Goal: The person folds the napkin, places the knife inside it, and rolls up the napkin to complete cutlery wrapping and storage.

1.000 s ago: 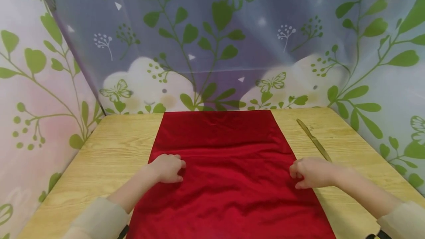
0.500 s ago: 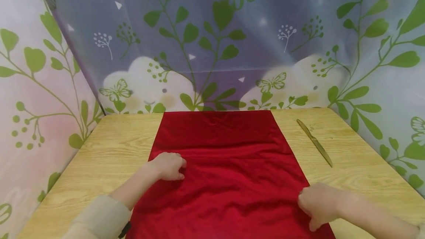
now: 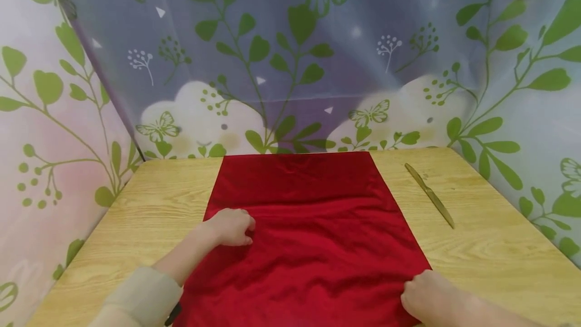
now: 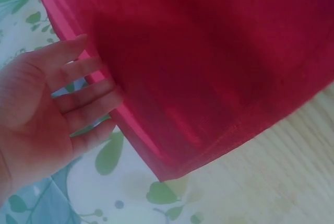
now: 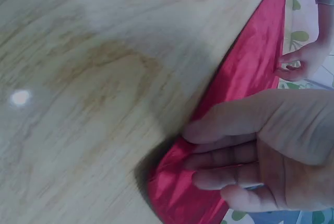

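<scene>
A red satiny cloth (image 3: pixel 308 246) lies spread over the wooden table, with shallow wrinkles across its middle. My left hand (image 3: pixel 231 227) rests at its left side, fingers loosely bent. In the left wrist view the left hand's fingers (image 4: pixel 86 96) are spread and touch the cloth's edge without gripping it. At the lower right edge of the cloth, my right hand (image 3: pixel 428 296) has its fingers curled. The right wrist view shows the right hand (image 5: pixel 261 156) pinching the cloth (image 5: pixel 242 78), whose edge bulges up beside the fingers and casts a shadow.
A gold-coloured table knife (image 3: pixel 428 193) lies on the wooden table (image 3: pixel 490 246), right of the cloth. Patterned curtains (image 3: pixel 299 64) with leaves and butterflies enclose the back and both sides.
My right hand has moved down along the cloth's right edge toward me and now pinches it there. The knife has come fully into view. The left hand has stayed nearly in place.
</scene>
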Demonstrator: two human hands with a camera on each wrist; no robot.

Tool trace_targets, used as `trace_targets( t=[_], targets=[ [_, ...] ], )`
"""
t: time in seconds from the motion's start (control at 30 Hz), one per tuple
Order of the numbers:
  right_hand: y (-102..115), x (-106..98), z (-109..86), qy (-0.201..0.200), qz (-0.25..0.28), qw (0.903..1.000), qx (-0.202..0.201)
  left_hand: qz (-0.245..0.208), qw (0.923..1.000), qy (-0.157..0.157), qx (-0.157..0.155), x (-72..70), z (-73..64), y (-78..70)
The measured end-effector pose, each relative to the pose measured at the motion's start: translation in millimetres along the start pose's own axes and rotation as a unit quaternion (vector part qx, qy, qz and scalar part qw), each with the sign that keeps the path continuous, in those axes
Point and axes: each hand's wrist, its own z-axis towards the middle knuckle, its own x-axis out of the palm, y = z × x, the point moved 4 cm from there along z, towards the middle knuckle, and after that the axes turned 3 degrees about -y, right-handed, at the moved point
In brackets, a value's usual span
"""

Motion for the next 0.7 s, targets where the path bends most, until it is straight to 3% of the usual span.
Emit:
trace_targets(
  t=[0.17,0.33,0.5,0.7],
  targets=[
    [-2,-5,1.8,-0.021,-0.02,0.9995,-0.009,0.028,0.9994,-0.012,0.013,-0.2,0.3,-2.7],
    [-15,-15,7.9,-0.045,-0.031,0.9985,0.001,0.028,0.9995,-0.008,0.012,-0.4,-0.2,-5.0],
    [-39,-28,21.0,-0.04,0.053,0.9975,0.025,0.035,0.9994,-0.003,0.005,0.5,0.5,-4.6],
    [-60,-49,32.7,-0.108,0.076,0.9903,0.046,0.05,0.9987,0.007,0.001,0.5,0.2,-8.4]
  ],
)
